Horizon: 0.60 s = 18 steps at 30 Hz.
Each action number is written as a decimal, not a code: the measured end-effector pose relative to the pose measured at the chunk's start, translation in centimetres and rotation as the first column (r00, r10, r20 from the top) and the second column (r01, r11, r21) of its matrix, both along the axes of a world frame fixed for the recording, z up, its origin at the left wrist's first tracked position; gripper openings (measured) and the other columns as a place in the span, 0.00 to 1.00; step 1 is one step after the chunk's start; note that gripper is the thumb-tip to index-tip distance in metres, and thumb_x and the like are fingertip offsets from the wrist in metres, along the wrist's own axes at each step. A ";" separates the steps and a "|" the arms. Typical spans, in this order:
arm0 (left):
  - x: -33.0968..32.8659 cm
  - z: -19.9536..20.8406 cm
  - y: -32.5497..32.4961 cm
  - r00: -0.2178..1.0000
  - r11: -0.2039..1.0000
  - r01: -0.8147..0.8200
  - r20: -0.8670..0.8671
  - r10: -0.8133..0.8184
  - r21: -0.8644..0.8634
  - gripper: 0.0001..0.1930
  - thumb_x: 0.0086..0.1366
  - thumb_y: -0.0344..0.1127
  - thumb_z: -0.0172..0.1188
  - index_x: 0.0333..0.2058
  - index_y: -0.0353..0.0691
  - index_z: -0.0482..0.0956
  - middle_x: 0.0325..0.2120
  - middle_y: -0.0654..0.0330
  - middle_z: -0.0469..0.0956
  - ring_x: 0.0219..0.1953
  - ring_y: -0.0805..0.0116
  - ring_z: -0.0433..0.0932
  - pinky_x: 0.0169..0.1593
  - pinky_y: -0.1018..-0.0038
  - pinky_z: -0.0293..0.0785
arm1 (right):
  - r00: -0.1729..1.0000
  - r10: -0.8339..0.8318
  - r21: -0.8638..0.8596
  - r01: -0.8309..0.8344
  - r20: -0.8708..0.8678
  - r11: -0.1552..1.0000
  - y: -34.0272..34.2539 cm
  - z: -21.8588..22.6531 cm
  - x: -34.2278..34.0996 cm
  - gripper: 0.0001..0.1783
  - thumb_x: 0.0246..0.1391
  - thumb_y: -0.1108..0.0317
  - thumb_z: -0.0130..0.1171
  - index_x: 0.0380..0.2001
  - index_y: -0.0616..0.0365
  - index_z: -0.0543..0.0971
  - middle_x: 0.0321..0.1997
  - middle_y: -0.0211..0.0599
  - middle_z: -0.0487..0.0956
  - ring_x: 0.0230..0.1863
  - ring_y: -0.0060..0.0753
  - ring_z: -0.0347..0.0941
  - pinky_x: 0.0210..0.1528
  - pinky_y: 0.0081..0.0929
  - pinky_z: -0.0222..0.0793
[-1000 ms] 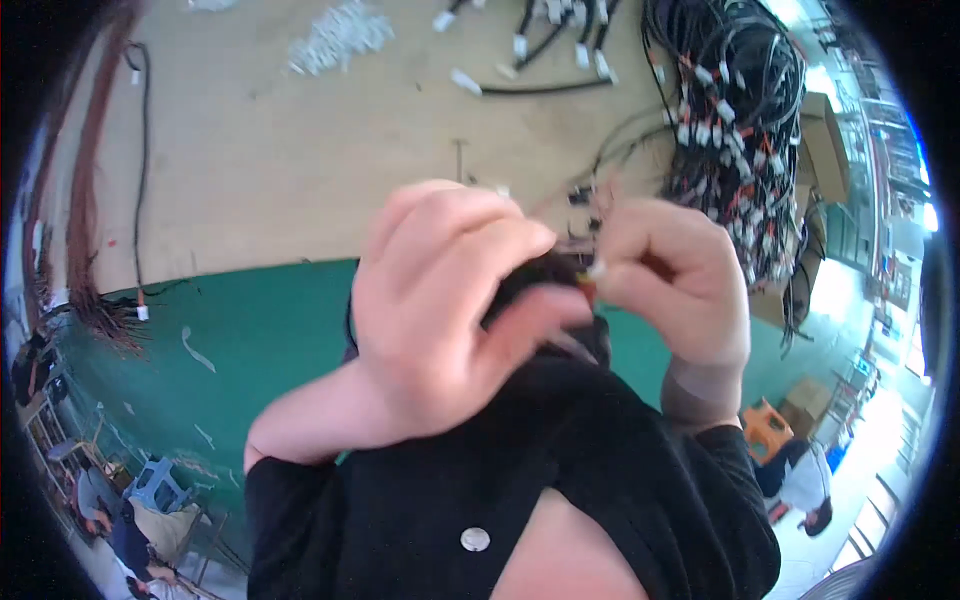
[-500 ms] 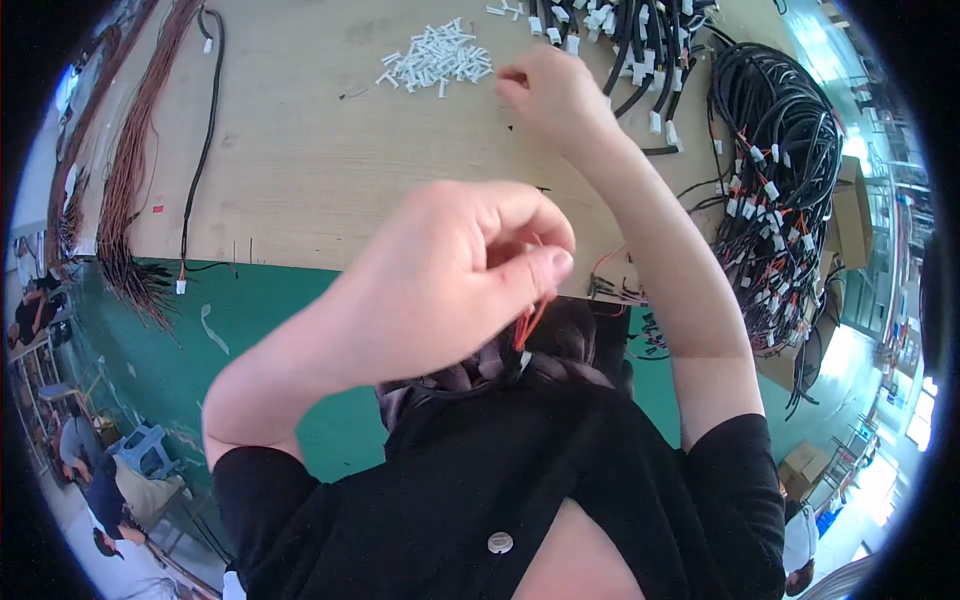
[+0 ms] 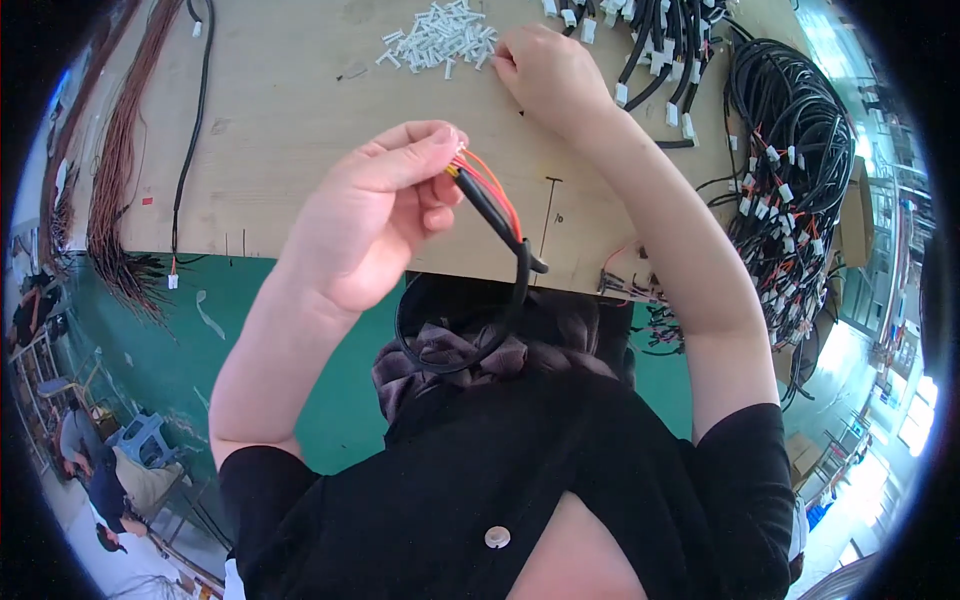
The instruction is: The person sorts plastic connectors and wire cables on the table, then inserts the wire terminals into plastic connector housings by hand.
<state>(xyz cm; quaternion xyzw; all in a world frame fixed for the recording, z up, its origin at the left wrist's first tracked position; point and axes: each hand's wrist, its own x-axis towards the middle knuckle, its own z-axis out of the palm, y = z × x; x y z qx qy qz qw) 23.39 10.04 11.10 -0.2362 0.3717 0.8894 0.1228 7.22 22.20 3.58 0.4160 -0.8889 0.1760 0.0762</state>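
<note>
My left hand (image 3: 365,205) is raised over the table's front edge. Thumb and fingertips pinch the wire ends of a black-sleeved cable (image 3: 525,290); red, orange and yellow wires come out of its sleeve. The rest of that cable hangs in a loop over my lap. At the far side, my right hand (image 3: 555,75) rests with curled fingers against the right edge of a heap of small white plastic pieces (image 3: 440,38). Its fingertips are mostly hidden, so whatever they pinch does not show.
Black cables with white connectors (image 3: 660,50) lie beyond my right hand. A coiled black cable bundle (image 3: 790,110) hangs at the right edge. Long brown wires (image 3: 125,150) and a single black cable (image 3: 200,110) lie at left. Short dark-tipped wires (image 3: 630,285) sit by my right forearm.
My left hand has lifted and turned away from my body, bringing the cable's coloured wires and black loop into view. My right hand stays by the white heap, its fingers now against the edge.
</note>
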 end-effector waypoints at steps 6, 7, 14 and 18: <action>1.6 0.3 1.8 1.000 0.965 -0.004 -0.005 0.005 0.264 0.06 0.57 0.31 0.51 0.32 0.36 0.69 0.22 0.64 0.70 0.21 0.77 0.70 0.24 0.83 0.67 | 0.686 0.137 -0.359 0.192 0.715 0.913 3.2 9.3 5.2 0.07 0.45 0.73 0.51 0.30 0.63 0.74 0.21 0.33 0.73 0.23 0.21 0.69 0.26 0.16 0.65; 1.8 0.4 2.3 1.000 0.962 0.000 0.000 0.001 0.275 0.06 0.57 0.31 0.51 0.32 0.36 0.69 0.22 0.64 0.70 0.21 0.77 0.70 0.24 0.83 0.67 | 0.666 0.289 -0.506 0.153 0.687 0.849 4.7 9.4 6.5 0.10 0.44 0.76 0.50 0.33 0.63 0.75 0.24 0.32 0.72 0.24 0.21 0.69 0.25 0.15 0.63; 2.9 1.6 5.8 0.997 0.991 -0.035 -0.066 0.044 0.128 0.08 0.56 0.31 0.51 0.34 0.35 0.68 0.25 0.61 0.72 0.24 0.75 0.72 0.28 0.81 0.71 | 0.566 0.284 -0.548 0.374 0.774 0.748 9.0 11.5 13.1 0.13 0.39 0.85 0.51 0.33 0.68 0.73 0.24 0.32 0.70 0.25 0.16 0.67 0.27 0.10 0.63; 3.5 2.0 7.7 0.991 0.996 -0.072 -0.109 0.077 0.049 0.08 0.58 0.29 0.47 0.36 0.36 0.66 0.26 0.58 0.72 0.24 0.75 0.72 0.27 0.82 0.68 | 0.559 0.294 -0.552 0.373 0.775 0.746 10.3 11.8 13.9 0.14 0.37 0.85 0.53 0.33 0.69 0.72 0.25 0.33 0.70 0.25 0.17 0.66 0.27 0.10 0.63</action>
